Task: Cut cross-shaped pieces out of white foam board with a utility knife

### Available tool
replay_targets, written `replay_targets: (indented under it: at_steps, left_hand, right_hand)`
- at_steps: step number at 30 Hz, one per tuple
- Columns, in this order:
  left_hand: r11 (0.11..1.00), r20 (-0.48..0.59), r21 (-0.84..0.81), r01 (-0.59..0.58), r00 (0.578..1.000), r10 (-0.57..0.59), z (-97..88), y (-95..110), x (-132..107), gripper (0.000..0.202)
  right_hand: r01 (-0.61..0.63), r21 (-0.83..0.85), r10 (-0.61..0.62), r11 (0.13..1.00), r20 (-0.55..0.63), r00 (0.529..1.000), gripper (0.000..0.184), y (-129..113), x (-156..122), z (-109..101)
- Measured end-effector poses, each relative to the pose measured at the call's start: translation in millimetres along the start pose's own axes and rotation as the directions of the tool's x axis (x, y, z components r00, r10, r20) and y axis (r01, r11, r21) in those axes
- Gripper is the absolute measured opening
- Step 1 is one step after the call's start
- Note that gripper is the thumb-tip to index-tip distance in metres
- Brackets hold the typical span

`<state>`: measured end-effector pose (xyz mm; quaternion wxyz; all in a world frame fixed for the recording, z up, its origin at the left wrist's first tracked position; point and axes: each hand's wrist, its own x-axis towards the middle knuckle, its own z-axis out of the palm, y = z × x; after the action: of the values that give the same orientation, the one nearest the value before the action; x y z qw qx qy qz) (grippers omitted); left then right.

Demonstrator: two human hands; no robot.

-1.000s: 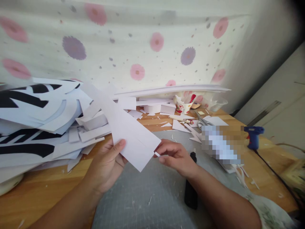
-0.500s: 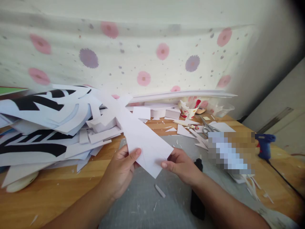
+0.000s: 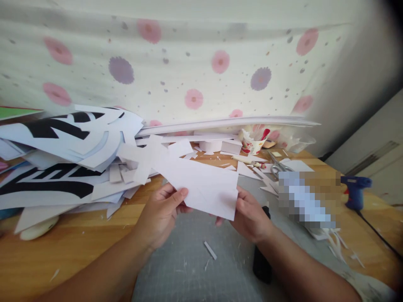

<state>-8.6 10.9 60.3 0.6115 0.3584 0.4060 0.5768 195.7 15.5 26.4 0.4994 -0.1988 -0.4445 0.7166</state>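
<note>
A white card cutout (image 3: pixel 208 184) is held above the grey cutting mat (image 3: pixel 189 268), its broad end toward me and its branching far end up and to the left. My left hand (image 3: pixel 163 212) pinches its near left edge, thumb on top and fingers underneath. At the right edge my right hand (image 3: pixel 252 214) is closed on the card, with fingertips showing below it and the rest partly hidden behind it. A black-handled tool (image 3: pixel 262 264) lies on the mat beneath my right forearm. A thin white offcut (image 3: pixel 210 250) rests on the mat below the card.
Piled cut sheets (image 3: pixel 63 167) with black shapes cover the left of the wooden table (image 3: pixel 103 251). Scissors (image 3: pixel 277 165), a patterned paper cup (image 3: pixel 252 142) and white scraps (image 3: pixel 248 170) lie at the back right. A blue glue gun (image 3: pixel 355 191) with a cord stands farther right.
The card has turned so its broad end points more to the right, and its far end has swung left and lower. My right hand has shifted slightly right, its thumb no longer on top.
</note>
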Motion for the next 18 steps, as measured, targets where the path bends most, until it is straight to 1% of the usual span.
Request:
replay_targets:
  at_steps: [2,3,4,5,7,8,10,14,18]
  left_hand:
    - [1.0,-0.017,-0.023,-0.013,1.0,0.012,4.8,-3.3,-3.8,0.036]
    - [0.999,-0.015,-0.035,-0.01,1.0,0.01,7.7,-5.3,-6.0,0.035]
    - [0.999,-0.012,-0.048,-0.003,1.0,0.003,10.5,-7.5,-8.3,0.035]
    - [0.998,-0.005,-0.056,0.011,1.0,-0.011,13.3,-9.8,-10.4,0.035]
    - [0.997,0.007,-0.065,0.042,0.999,-0.042,17.9,-14.2,-13.6,0.036]
    - [0.996,0.009,-0.067,0.054,0.999,-0.053,19.6,-16.2,-14.6,0.036]
    - [0.995,0.007,-0.072,0.064,0.998,-0.064,21.9,-19.0,-15.4,0.036]
    - [0.991,0.028,-0.08,0.103,0.994,-0.101,24.1,-19.3,-15.5,0.033]
    - [0.988,0.078,-0.081,0.133,0.989,-0.127,26.4,-15.7,-17.2,0.032]
  right_hand:
    - [0.005,-0.018,-0.003,1.0,0.104,0.995,0.069,2.6,0.2,1.0]
    - [0.002,-0.057,0.006,0.998,0.131,0.991,0.069,4.4,0.6,2.3]
    - [0.006,-0.107,0.009,0.994,0.134,0.991,0.064,6.3,1.1,4.0]
    - [0.021,-0.165,-0.001,0.986,0.123,0.992,0.055,7.9,1.8,6.2]
    - [0.083,-0.265,-0.059,0.961,0.097,0.993,0.034,10.2,2.9,11.2]
    - [0.118,-0.289,-0.095,0.95,0.092,0.991,0.027,10.8,3.3,13.5]
    - [0.153,-0.296,-0.127,0.943,0.103,0.986,0.024,11.3,3.4,16.8]
    - [0.127,-0.233,-0.098,0.964,0.133,0.986,0.026,13.1,2.4,17.4]
    - [0.124,-0.17,-0.098,0.978,0.156,0.983,0.027,14.8,2.2,16.3]
